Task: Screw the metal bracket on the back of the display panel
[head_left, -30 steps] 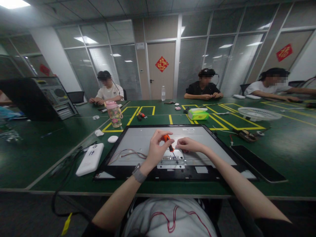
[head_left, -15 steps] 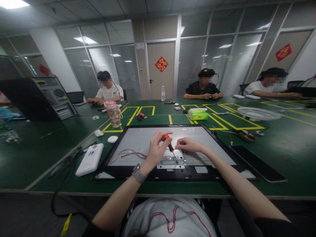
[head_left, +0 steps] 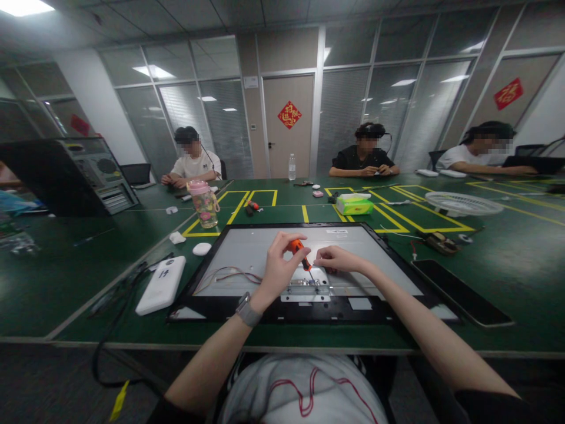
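My left hand (head_left: pixel 281 263) is closed round the orange and black handle of a screwdriver (head_left: pixel 304 259). The screwdriver leans, and its shaft runs down to a metal bracket (head_left: pixel 304 298) near the front edge of a flat display panel (head_left: pixel 247 250). The panel lies on the table with its grey back up and a black frame round it. Just right of the screwdriver, my right hand (head_left: pixel 338 259) rests over the panel with curled fingers pinched together; whatever they hold, if anything, is hidden. Thin wires (head_left: pixel 229 272) trail across the panel left of my left hand.
Left of the panel are a white power bank (head_left: pixel 161 285), a round white case (head_left: pixel 202 249) and a pink-lidded bottle (head_left: pixel 203 204). A black phone (head_left: pixel 461 292) lies to the right. Behind stand a green tissue pack (head_left: pixel 354 204) and a racket (head_left: pixel 463 204). Several people sit across the table (head_left: pixel 88 253).
My hands and the screwdriver stay almost in the same place, with the handle looking slightly turned. Across the table at the far right, a person's arm has drawn back beside a dark object.
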Motion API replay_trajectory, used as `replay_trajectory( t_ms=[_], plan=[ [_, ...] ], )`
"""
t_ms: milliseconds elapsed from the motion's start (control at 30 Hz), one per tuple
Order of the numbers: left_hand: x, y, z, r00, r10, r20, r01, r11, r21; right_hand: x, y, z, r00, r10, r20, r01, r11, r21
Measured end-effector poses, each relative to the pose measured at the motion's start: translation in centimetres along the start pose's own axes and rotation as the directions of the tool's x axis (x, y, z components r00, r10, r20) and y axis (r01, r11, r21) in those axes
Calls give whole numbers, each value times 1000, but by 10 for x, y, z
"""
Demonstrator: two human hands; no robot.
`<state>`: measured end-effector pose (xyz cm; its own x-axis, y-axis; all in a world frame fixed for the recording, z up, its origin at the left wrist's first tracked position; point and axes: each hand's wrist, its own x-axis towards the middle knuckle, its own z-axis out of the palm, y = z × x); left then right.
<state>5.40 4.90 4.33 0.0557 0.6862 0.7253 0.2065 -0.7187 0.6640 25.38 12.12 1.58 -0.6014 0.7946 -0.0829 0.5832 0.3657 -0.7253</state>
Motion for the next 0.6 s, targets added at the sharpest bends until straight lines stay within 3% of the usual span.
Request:
replay_trajectory(
  t_ms=[233, 467, 600],
  plan=[
    [-2, 1, -2, 990, -54, 132, 78, 980, -184, 0, 0, 0, 1000, -12, -2, 12, 1000, -3],
    [0, 5, -3, 1000, 19, 14, -18, 999, -35, 1, 3, 0, 1000, -3, -1, 3, 1000, 4],
    [0, 7, -5, 998, 4, 59, 1, 997, -82, 2, 4, 0, 1000, -1, 5, 1, 1000, -7]
  ],
)
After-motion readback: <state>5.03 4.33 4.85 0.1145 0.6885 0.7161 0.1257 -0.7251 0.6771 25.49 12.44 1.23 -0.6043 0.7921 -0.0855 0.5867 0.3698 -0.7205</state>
